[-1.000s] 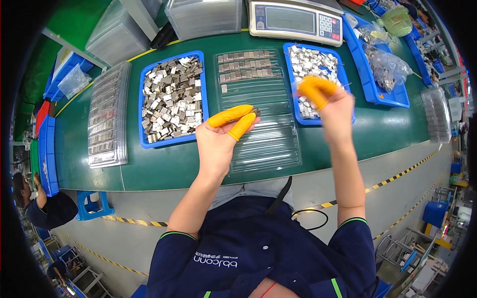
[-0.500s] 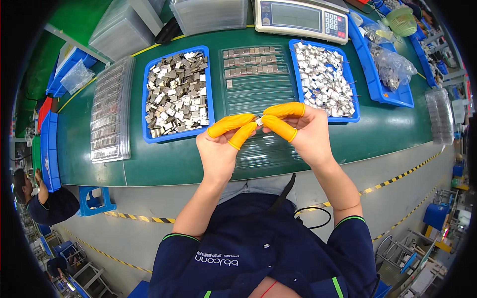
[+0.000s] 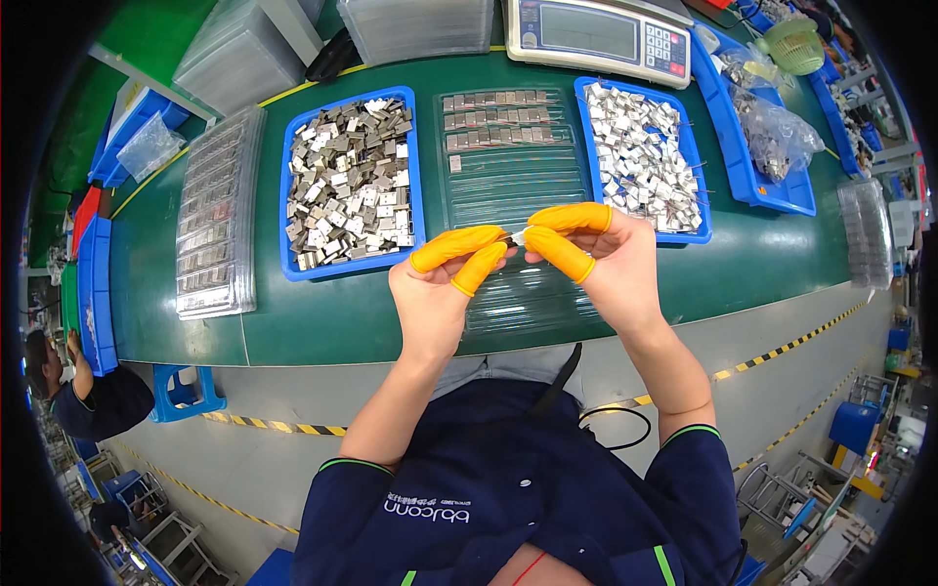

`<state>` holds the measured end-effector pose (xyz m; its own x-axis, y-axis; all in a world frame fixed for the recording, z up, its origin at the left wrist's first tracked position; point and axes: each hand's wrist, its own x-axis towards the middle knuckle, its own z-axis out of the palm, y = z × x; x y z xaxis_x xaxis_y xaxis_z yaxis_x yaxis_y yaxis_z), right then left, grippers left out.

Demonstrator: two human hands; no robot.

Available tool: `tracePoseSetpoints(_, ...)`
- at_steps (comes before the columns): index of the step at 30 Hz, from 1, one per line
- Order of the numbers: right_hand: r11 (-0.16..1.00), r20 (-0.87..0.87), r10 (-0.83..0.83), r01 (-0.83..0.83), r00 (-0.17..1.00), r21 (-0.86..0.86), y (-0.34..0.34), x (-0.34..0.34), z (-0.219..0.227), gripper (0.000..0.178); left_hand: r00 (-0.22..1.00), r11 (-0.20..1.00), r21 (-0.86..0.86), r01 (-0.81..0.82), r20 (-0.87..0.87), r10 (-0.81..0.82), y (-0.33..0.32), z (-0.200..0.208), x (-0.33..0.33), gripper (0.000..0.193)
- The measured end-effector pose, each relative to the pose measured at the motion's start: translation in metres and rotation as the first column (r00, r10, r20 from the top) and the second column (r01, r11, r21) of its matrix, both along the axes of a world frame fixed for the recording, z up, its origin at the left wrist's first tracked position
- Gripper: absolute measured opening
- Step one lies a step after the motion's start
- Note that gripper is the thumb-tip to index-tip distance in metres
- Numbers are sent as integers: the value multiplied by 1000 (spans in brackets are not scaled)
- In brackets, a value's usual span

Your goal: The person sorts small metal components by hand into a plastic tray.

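Away from the right-hand tray, where it hung blurred a second ago, the bare right hand [image 3: 608, 262] has come across to meet the bare left hand [image 3: 436, 281]. Yellow rubber finger cots [image 3: 562, 256] sheathe both thumbs and forefingers. The left thumb and forefinger pinch a small dark metal part [image 3: 506, 238]; the right pair close on a small whitish part [image 3: 519, 236] just beside it. Both are mostly hidden by the fingertips, and I cannot tell whether they are joined.

They are held above the ribbed clear plastic tray [image 3: 508, 195], whose lower half is partly covered by the hands and hard to read through glare. Its far end bears three rows of parts and one single piece.

The right hand overlaps the near left corner of the blue plastic tray of white pieces [image 3: 684, 236]. The blue plastic tray of silver-grey pieces [image 3: 417, 176] lies just beyond the left fingers. The grey-white digital scale [image 3: 523, 29] is cut off at the top.

Bare green tabletop [image 3: 772, 249] opens out to the right; a narrower bare strip separates the silver-grey pieces' tray from the stacked clear plastic trays [image 3: 217, 215] and from the table's near edge.
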<state>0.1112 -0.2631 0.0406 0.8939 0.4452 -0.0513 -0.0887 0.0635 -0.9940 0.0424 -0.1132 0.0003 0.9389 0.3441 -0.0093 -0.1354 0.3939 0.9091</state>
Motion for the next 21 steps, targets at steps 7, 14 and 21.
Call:
tracePoseSetpoints(7,1000,-33,30,-30,999,-4,3,-2,-7,17,997,998,60,-34,75,29,-1,-4,0,19)
tracePoseSetpoints(14,986,26,155,-153,988,-66,-2,5,-3,13,990,980,195,40,125,-65,17,-5,1,17)
tracePoseSetpoints(21,973,-237,228,-210,944,99,6,6,-9,15,988,970,215,110,80,-130,24,-4,0,16)
